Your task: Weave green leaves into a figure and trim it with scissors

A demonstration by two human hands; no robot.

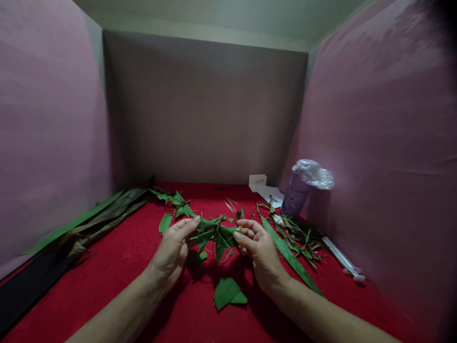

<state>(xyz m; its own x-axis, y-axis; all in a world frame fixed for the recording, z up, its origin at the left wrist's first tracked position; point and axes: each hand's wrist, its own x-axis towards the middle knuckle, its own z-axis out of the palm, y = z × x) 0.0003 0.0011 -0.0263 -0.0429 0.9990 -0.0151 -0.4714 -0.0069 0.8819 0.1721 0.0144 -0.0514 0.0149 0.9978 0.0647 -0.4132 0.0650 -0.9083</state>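
Observation:
My left hand (173,250) and my right hand (257,247) meet over the red cloth (117,267), both pinched on a small piece of folded green leaf strips (214,234) held a little above it. Thin sticks poke out of that leaf piece. Under my hands lies a folded green leaf scrap (227,293).
Long green and dried brown leaves (96,219) lie along the left wall. Leaf trimmings and stalks (296,236) are piled at the right, beside a purple cup (295,194) with plastic wrap on top. A white syringe-like tool (344,261) and paper cards (264,186) lie near the right wall.

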